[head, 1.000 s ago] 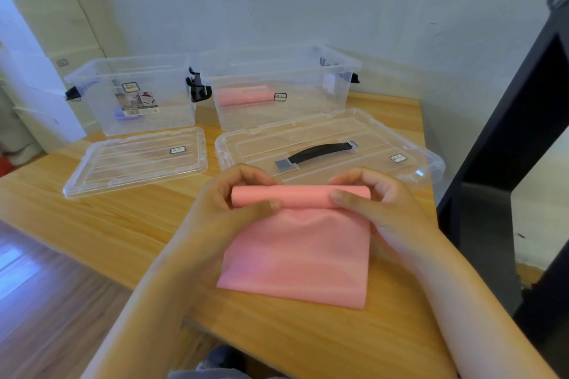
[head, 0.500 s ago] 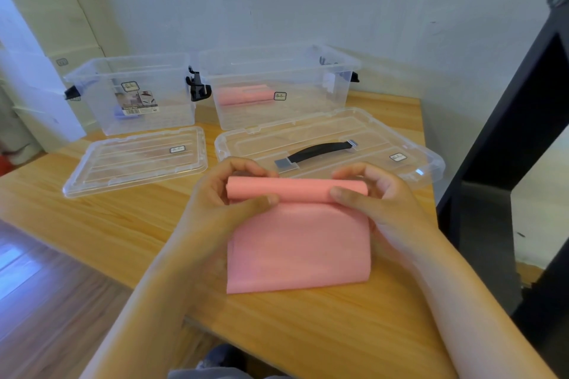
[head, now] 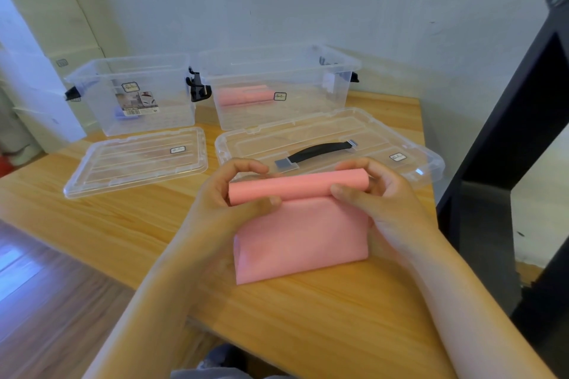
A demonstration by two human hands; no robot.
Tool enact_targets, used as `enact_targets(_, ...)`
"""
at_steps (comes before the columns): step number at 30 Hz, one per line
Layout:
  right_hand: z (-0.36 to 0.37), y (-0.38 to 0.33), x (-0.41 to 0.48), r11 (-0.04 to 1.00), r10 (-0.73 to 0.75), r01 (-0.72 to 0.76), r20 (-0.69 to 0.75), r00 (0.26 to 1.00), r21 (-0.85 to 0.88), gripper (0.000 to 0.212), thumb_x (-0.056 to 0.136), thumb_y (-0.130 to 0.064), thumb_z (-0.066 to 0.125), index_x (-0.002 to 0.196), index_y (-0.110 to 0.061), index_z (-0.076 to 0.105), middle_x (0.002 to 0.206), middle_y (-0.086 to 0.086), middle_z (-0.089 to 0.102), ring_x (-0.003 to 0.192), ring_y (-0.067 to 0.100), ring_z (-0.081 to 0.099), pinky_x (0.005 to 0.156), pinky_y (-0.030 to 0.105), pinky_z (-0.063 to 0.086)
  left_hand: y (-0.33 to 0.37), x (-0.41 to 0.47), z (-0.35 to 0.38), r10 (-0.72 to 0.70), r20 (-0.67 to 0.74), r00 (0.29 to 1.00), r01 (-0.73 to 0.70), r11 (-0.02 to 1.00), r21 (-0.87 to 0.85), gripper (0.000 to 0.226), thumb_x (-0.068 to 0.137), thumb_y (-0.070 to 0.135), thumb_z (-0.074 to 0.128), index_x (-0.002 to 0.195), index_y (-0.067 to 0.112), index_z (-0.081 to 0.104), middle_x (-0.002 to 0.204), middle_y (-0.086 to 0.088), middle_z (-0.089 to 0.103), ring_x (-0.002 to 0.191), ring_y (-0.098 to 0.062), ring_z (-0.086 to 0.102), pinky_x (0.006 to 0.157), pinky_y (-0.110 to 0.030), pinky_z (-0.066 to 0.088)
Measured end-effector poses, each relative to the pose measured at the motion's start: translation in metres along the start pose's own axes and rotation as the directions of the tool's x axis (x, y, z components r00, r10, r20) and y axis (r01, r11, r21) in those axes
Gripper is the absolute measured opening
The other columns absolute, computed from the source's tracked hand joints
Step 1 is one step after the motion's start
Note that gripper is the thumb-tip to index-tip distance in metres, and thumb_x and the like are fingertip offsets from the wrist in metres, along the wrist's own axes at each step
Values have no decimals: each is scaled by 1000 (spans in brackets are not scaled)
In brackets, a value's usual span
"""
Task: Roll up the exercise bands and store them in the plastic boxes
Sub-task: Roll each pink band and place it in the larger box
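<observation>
Pink exercise band (head: 300, 237) on wooden table (head: 92, 224), far end rolled into tube, flat tail lying toward person. Left hand (head: 224, 194) grasping roll's left end, thumb in front, fingers curled behind. Right hand (head: 378, 194) grasping right end likewise. Behind: two lids, two clear boxes; right box (head: 277, 114) holding rolled pink band (head: 243, 96).

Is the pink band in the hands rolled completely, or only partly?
Partly. The pink band is rolled at its far edge, where the left hand and right hand grip it; the rest lies unrolled on the table.
</observation>
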State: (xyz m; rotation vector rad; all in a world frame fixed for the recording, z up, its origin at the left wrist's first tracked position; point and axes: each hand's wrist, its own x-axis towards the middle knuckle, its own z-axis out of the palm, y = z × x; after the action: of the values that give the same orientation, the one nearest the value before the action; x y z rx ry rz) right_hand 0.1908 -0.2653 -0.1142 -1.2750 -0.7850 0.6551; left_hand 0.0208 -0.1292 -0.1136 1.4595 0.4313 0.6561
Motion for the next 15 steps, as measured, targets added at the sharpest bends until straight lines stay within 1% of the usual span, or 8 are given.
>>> enact_targets(2, 0, -1, 0, 999, -30, 30, 6, 1000, -23, 34, 62, -17, 75, 94, -20, 65, 80, -15, 68, 75, 2, 62, 66, 18, 51, 0, -1, 2, -89, -23, 996, 88, 995, -38, 38, 63, 26, 85, 96, 32, 67, 84, -3, 71, 68, -16, 63, 54, -23, 48)
enact_targets(4, 0, 1, 0, 998, -38, 39, 14, 999, -49, 33, 63, -14, 76, 94, -20, 65, 81, -16, 67, 78, 3, 61, 70, 20, 51, 0, -1, 5, -138, -43, 990, 137, 990, -17, 37, 66, 30, 86, 97, 33, 67, 82, -7, 70, 62, -17, 62, 50, -26, 46)
enact_targets(6, 0, 3, 1, 998, -28, 29, 11, 1000, -57, 34, 67, -9, 77, 96, -20, 65, 82, -15, 67, 80, 5, 61, 73, 24, 50, 0, -1, 6, -117, -65, 991, 118, 993, 13, 38, 63, 27, 88, 95, 34, 67, 86, -7, 72, 64, -18, 63, 50, -26, 47)
enact_targets(7, 0, 4, 1, 999, -13, 13, 8, 1000, -45, 35, 68, -10, 76, 99, -21, 65, 82, -13, 67, 80, 7, 61, 73, 25, 50, 0, 0, 6, -92, -71, 993, 93, 996, 16, 38, 64, 24, 86, 95, 33, 66, 90, -5, 74, 67, -18, 65, 52, -26, 49)
enact_targets(9, -1, 3, 1, 999, 36, -36, 0, 999, -4, 36, 66, -20, 75, 101, -21, 65, 80, -9, 69, 76, 8, 62, 65, 22, 49, 0, 1, 5, -44, -57, 997, 44, 999, 4, 37, 67, 20, 77, 99, 28, 62, 102, -3, 75, 79, -19, 69, 59, -27, 54)
enact_targets(11, -2, 2, 1, 999, 52, -52, -4, 999, -7, 34, 65, -26, 73, 97, -20, 65, 79, -8, 70, 72, 5, 63, 60, 18, 48, 0, 2, 3, -18, -39, 999, 18, 1000, 5, 38, 67, 16, 75, 102, 23, 60, 107, -3, 74, 88, -20, 70, 65, -28, 56)
enact_targets(13, -2, 2, 1, 999, 34, -34, -4, 999, -16, 29, 64, -24, 73, 93, -20, 66, 78, -9, 70, 71, 4, 63, 60, 16, 48, -2, 1, 2, -37, -43, 998, 37, 999, 3, 39, 66, 17, 76, 101, 24, 61, 104, -2, 74, 84, -19, 70, 63, -27, 55)
enact_targets(15, -2, 2, 1, 1000, 6, -6, 0, 1000, -17, 28, 65, -19, 74, 91, -21, 65, 80, -9, 70, 73, 4, 62, 62, 17, 48, -2, 0, 2, -94, -63, 994, 93, 996, -4, 36, 66, 23, 76, 99, 28, 65, 91, -1, 74, 73, -18, 67, 55, -25, 52)
